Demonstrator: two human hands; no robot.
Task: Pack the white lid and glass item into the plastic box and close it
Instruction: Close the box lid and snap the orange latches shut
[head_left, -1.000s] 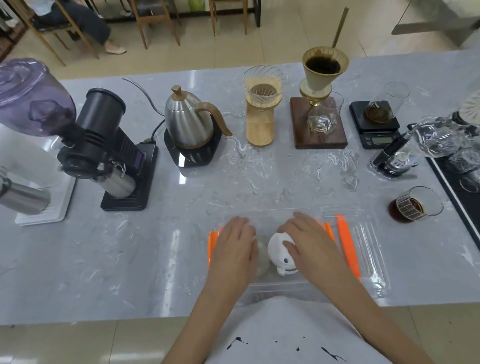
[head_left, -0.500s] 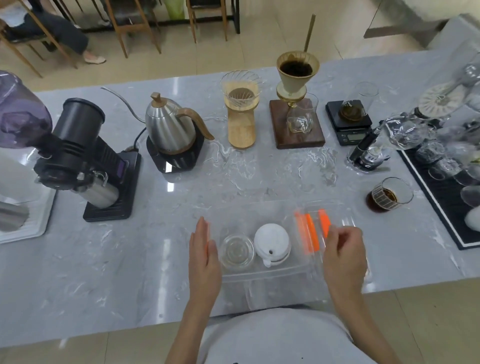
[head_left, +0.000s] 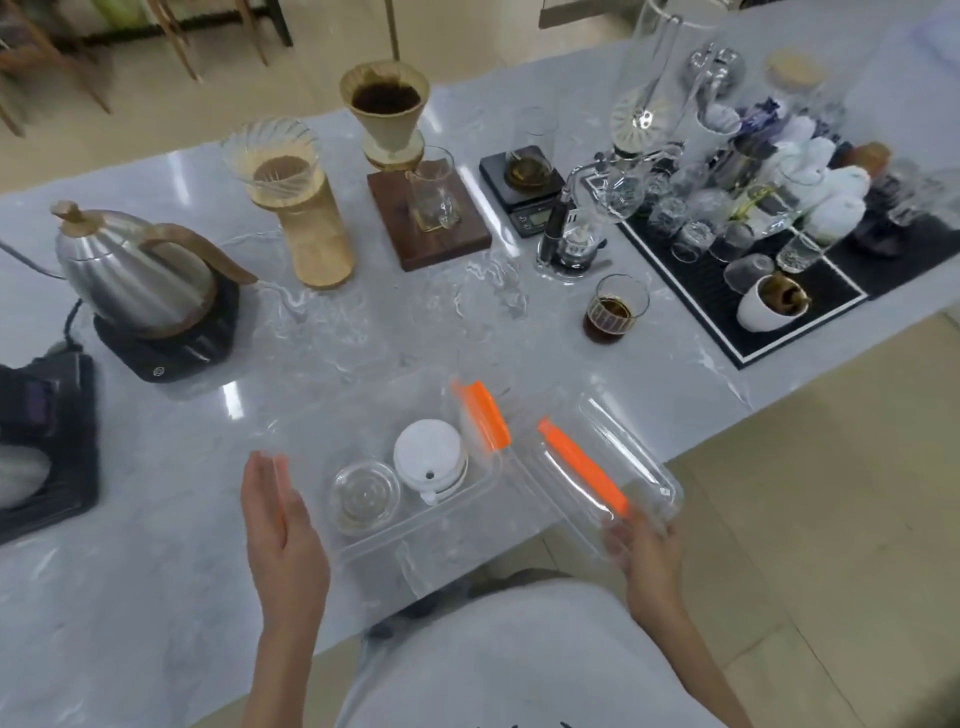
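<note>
A clear plastic box (head_left: 363, 543) with an orange clip (head_left: 485, 415) on its right end sits at the table's near edge. Inside it lie a round white lid (head_left: 427, 457) and, to its left, a small round glass item (head_left: 366, 496). My left hand (head_left: 278, 525) is flat against the box's left end, fingers straight, holding nothing. My right hand (head_left: 647, 561) grips the near end of the box's clear cover (head_left: 631, 462), which has an orange clip (head_left: 584, 470) and lies to the right of the box, past the table edge.
Behind the box stand a steel kettle (head_left: 135, 270) on a black base, two pour-over drippers (head_left: 291, 202), a black scale (head_left: 522, 182) and a glass of coffee (head_left: 615, 309). A black tray (head_left: 779, 332) crowded with glassware and cups fills the right. A grinder base (head_left: 47, 441) sits left.
Both hands have left the items inside the box. My left hand went to the box's left end. My right hand took the clear cover and drew it out to the right.
</note>
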